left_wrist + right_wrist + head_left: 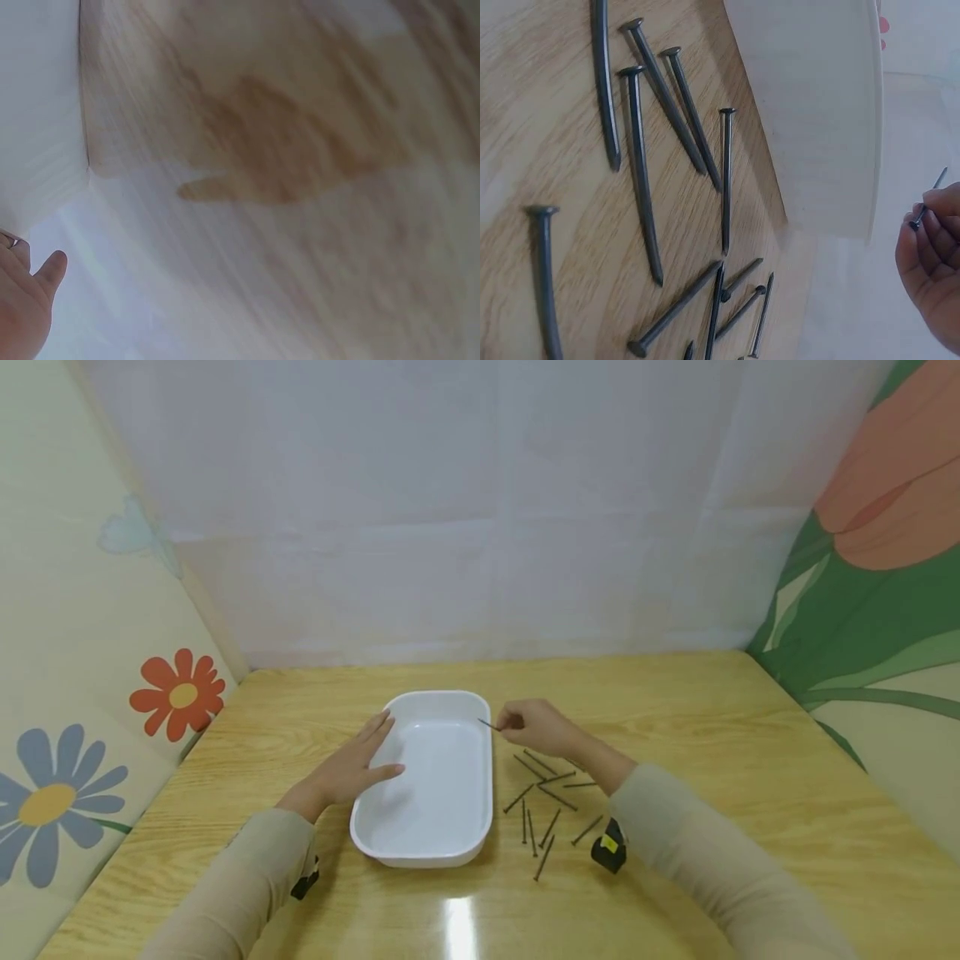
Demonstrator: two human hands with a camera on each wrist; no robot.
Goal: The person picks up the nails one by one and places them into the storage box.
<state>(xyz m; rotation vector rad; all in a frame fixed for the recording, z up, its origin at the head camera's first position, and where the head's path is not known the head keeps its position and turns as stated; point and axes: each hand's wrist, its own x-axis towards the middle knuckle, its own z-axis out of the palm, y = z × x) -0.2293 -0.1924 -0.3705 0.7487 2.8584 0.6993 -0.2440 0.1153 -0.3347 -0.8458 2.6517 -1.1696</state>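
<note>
With our right hand we pinch a dark nail near its head, its tip pointing across the right rim of the white rectangular tray. Our left hand, fingers straight, thumb apart, rests on the left rim. Loose nails lie scattered on the wood-grain table, right of the tray.

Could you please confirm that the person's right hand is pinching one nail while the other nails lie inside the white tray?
Not quite: the other nails lie on the table beside the white tray, as the head view shows. The right hand is indeed pinching one nail.
</note>
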